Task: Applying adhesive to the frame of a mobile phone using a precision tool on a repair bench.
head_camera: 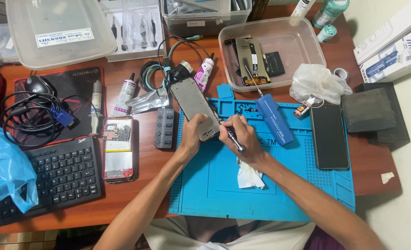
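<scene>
Two hands meet over the blue mat (214,185): left hand (194,134) fingers clasp the grey phone frame (194,104), its long axis running far-left; right hand (242,136), just right, pinches a metal tool (234,139) against its near end.

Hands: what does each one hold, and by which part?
Left hand holds the phone frame by its lower end; right hand grips a metal tool near its middle.
</scene>
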